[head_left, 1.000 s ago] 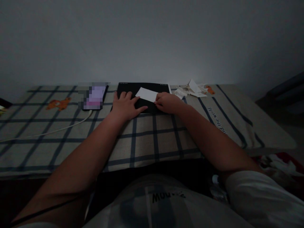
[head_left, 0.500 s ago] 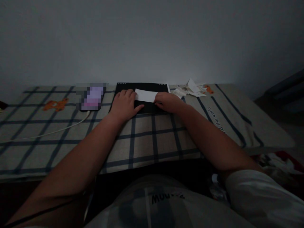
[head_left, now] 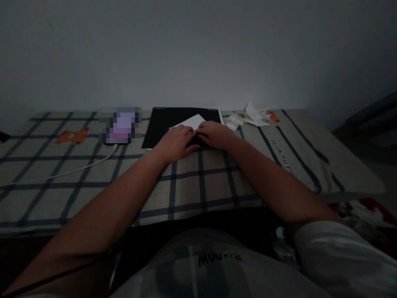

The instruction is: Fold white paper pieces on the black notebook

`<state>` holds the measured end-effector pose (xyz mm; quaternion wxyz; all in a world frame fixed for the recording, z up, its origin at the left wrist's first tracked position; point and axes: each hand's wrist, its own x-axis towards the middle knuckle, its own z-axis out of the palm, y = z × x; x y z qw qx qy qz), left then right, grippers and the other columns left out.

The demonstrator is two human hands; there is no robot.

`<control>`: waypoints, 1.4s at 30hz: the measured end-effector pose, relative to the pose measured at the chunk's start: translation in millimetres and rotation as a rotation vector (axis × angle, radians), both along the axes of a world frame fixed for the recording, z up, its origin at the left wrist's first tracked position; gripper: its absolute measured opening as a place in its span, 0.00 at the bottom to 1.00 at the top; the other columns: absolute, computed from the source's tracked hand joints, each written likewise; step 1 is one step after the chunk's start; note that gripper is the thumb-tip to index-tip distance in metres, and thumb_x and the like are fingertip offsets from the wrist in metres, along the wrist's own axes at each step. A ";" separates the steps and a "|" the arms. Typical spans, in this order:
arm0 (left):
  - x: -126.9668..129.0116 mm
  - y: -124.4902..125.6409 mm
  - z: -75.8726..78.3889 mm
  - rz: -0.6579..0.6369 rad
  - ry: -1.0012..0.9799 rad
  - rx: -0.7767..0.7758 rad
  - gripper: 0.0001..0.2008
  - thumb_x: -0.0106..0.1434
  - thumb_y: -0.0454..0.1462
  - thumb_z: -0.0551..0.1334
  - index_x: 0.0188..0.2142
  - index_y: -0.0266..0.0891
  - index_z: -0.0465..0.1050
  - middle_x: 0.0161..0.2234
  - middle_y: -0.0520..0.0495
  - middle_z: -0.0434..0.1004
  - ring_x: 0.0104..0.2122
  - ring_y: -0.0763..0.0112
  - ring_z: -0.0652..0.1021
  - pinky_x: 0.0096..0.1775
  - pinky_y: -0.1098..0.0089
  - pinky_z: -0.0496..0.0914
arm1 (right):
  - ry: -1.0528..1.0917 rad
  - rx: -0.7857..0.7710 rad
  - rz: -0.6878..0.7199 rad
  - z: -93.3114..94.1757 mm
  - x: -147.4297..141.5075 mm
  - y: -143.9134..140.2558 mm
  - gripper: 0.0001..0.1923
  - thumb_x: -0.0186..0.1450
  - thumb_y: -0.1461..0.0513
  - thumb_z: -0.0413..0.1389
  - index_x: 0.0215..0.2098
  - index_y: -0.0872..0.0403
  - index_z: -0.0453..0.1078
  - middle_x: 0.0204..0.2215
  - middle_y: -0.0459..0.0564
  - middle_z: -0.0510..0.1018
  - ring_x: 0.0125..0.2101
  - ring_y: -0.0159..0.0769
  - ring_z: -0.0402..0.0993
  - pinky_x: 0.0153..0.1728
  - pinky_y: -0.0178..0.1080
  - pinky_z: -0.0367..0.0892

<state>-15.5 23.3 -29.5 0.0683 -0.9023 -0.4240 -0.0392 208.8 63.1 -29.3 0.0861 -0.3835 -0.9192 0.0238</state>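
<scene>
Both bare forearms reach forward, left hand point(head_left: 176, 142) and right hand point(head_left: 214, 135) palm-down, fingertips nearly meeting.

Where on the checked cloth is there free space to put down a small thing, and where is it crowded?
Free: the checked cloth between the forearms, and its right part beyond the printed words. Crowded: the black pad, where left hand and right hand press the white paper; paper scraps right of it; phone and cable left.
</scene>
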 end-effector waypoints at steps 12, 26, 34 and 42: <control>-0.1 4.0 9.6 0.001 0.033 0.064 0.23 0.83 0.46 0.55 0.62 0.38 0.83 0.61 0.35 0.85 0.60 0.42 0.80 0.55 0.47 0.73 | -0.004 -0.073 -0.013 -5.2 -1.7 13.9 0.19 0.82 0.66 0.49 0.59 0.66 0.80 0.62 0.68 0.83 0.62 0.48 0.78 0.67 0.45 0.68; 1.7 8.3 4.8 0.065 -0.001 0.028 0.25 0.81 0.40 0.53 0.68 0.35 0.78 0.62 0.31 0.83 0.60 0.39 0.79 0.54 0.46 0.76 | 0.177 -0.094 -0.034 -16.8 -6.1 18.7 0.18 0.80 0.68 0.52 0.62 0.59 0.80 0.66 0.62 0.83 0.66 0.48 0.78 0.71 0.49 0.67; 8.7 10.4 7.7 0.106 0.039 0.013 0.25 0.79 0.37 0.53 0.70 0.38 0.76 0.65 0.34 0.82 0.63 0.41 0.79 0.54 0.48 0.73 | 0.132 -0.110 -0.067 -12.3 -6.9 16.7 0.19 0.83 0.65 0.49 0.62 0.58 0.79 0.66 0.61 0.83 0.65 0.44 0.78 0.70 0.43 0.66; 8.3 9.7 6.3 0.073 0.023 0.029 0.24 0.84 0.39 0.49 0.66 0.35 0.79 0.60 0.32 0.85 0.61 0.42 0.81 0.53 0.47 0.73 | 0.090 -0.109 -0.090 -10.0 -10.6 14.4 0.19 0.83 0.65 0.49 0.62 0.64 0.78 0.64 0.67 0.83 0.62 0.46 0.80 0.66 0.44 0.67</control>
